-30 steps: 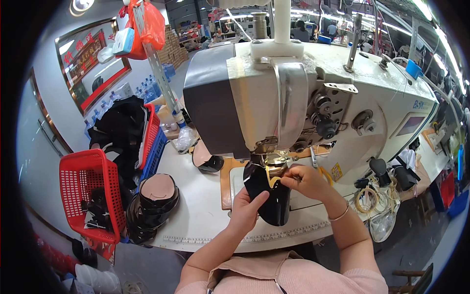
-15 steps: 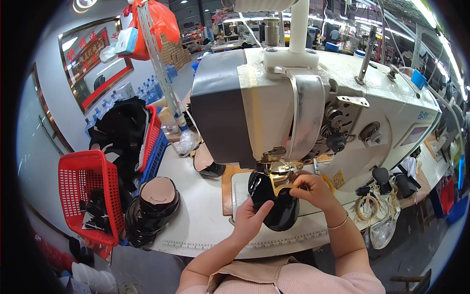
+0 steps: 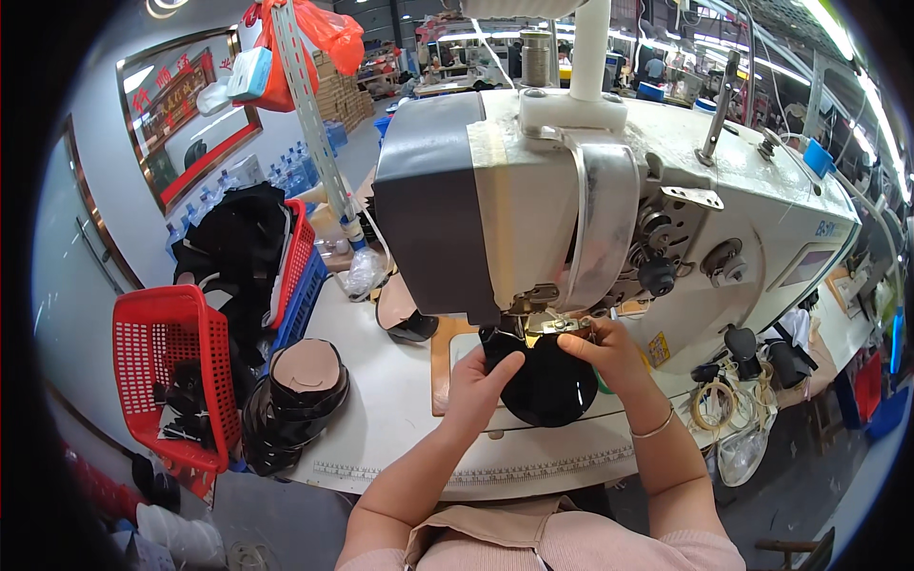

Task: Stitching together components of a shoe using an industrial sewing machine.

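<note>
A glossy black shoe upper (image 3: 550, 388) lies under the presser foot (image 3: 562, 326) of a large white and grey sewing machine (image 3: 533, 209). My left hand (image 3: 479, 379) grips its left edge, thumb on top and the other fingers mostly hidden. At the upper right edge, close beside the presser foot, my right hand (image 3: 609, 352) pinches the same piece with its thumb laid on it. The needle point is too small to make out.
Stacked black uppers with pink lining (image 3: 303, 369) stand left on the white table (image 3: 400, 438). Another piece (image 3: 400, 309) lies behind them. A red basket (image 3: 171, 381) holds black scraps. Tape rolls and cords (image 3: 719, 400) lie right. A metal post (image 3: 314, 124) rises at the back left.
The upper has turned and shifted, so its yellowish edge no longer shows and its rounded end faces me. My left hand has moved up slightly; my right thumb now lies nearer the presser foot.
</note>
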Demonstrator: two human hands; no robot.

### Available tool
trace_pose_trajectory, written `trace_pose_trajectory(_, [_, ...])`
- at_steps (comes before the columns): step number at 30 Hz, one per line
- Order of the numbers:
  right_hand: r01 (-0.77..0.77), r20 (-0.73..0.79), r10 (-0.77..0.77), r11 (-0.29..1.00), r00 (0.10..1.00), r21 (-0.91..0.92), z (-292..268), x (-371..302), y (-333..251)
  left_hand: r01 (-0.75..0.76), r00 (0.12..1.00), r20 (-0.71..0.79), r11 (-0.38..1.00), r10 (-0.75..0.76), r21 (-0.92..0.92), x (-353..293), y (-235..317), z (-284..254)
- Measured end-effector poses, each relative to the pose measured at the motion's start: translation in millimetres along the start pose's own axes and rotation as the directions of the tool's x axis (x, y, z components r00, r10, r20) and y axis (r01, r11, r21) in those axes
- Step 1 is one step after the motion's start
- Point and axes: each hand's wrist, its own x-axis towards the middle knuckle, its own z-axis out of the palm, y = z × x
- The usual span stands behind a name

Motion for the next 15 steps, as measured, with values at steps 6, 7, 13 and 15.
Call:
trace_pose_trajectory(6, [0.014, 0.000, -0.014, 0.999, 1.000, -0.040, -2.1, 1.9, 8.9, -0.012, 1.000, 0.015, 0.997, 0.011, 0.078, 12.3, 4.5, -4.5])
trace_pose_trajectory(7, [0.049, -0.027, -0.050, 0.998, 0.998, -0.033, -0.1, 1.9, 10.0, 0.015, 1.000, 0.014, 0.993, -0.017, 0.120, 17.0, 8.5, -5.0])
trace_pose_trajectory(13, [0.155, -0.073, -0.158, 0.987, 0.985, -0.050, 7.8, -1.8, 8.2, 0.046, 0.994, 0.077, 0.952, -0.072, 0.303, 26.9, 22.2, -14.6])
trace_pose_trajectory(15, [0.171, -0.077, -0.179, 0.980, 0.981, -0.099, 7.6, -1.6, 12.2, 0.031, 0.995, 0.081, 0.950, -0.059, 0.310, 26.7, 23.6, -15.1])
